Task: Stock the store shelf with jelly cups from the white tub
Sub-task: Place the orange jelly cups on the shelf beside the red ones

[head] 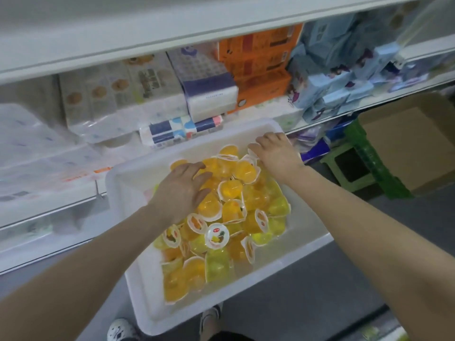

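Note:
A white tub (133,185) juts out from the shelf front, piled with several orange and yellow jelly cups (236,212), some lying on their sides with printed lids showing. My left hand (182,190) rests flat on the orange cups at the pile's left side, fingers spread and nearly straight. My right hand (273,151) is at the tub's far right corner. Its fingers curl down over a white-rimmed jelly cup (252,156) there, and what lies under the palm is hidden.
The white store shelf (49,217) beyond the tub carries tissue packs (206,89) and an orange box (261,67). A green plastic stool (364,158) and a cardboard box (406,143) stand on the floor to the right. My shoes (120,331) show below the tub.

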The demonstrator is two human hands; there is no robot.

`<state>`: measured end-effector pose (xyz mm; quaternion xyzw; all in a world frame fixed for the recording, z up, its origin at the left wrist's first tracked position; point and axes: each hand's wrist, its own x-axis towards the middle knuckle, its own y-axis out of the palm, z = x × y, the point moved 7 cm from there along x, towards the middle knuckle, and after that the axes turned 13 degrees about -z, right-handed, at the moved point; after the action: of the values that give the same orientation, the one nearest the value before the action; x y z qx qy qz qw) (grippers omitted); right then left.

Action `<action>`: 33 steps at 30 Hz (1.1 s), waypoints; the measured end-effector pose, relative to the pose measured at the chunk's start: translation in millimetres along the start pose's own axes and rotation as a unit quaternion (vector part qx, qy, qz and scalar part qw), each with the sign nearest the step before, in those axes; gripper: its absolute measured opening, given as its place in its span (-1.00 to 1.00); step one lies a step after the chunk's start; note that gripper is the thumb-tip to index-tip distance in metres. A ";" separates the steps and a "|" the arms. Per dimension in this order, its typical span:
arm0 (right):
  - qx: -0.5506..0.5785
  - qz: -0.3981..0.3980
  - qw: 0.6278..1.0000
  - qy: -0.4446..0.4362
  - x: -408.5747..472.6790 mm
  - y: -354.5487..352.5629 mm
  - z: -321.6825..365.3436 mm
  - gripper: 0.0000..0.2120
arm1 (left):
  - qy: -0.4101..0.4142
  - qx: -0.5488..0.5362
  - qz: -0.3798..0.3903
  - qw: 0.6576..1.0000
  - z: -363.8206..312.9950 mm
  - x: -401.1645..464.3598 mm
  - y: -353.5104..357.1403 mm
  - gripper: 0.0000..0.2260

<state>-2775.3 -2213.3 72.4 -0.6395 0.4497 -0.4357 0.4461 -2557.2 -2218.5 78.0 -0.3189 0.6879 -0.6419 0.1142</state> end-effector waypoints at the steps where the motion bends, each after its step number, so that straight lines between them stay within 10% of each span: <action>1: -0.017 0.011 1.000 -0.002 2.5 5.1 0.3 -0.67 | 0.002 -0.004 0.005 1.000 0.7 -0.9 2.3 -0.55; 15: -0.077 0.055 0.995 0.014 3.4 10.4 6.2 -0.67 | 0.024 -0.076 0.004 0.997 -0.6 -15.0 -2.5 -0.80; 33: 0.256 -0.096 0.926 0.261 -56.1 -63.1 16.8 -0.53 | -0.044 -0.113 -0.003 0.993 -9.8 -46.6 -31.6 -0.57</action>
<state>-2759.5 -2143.7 120.6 -0.4075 0.3602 -0.7280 0.4173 -2517.7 -2182.4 97.9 -0.3599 0.7495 -0.5456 0.1052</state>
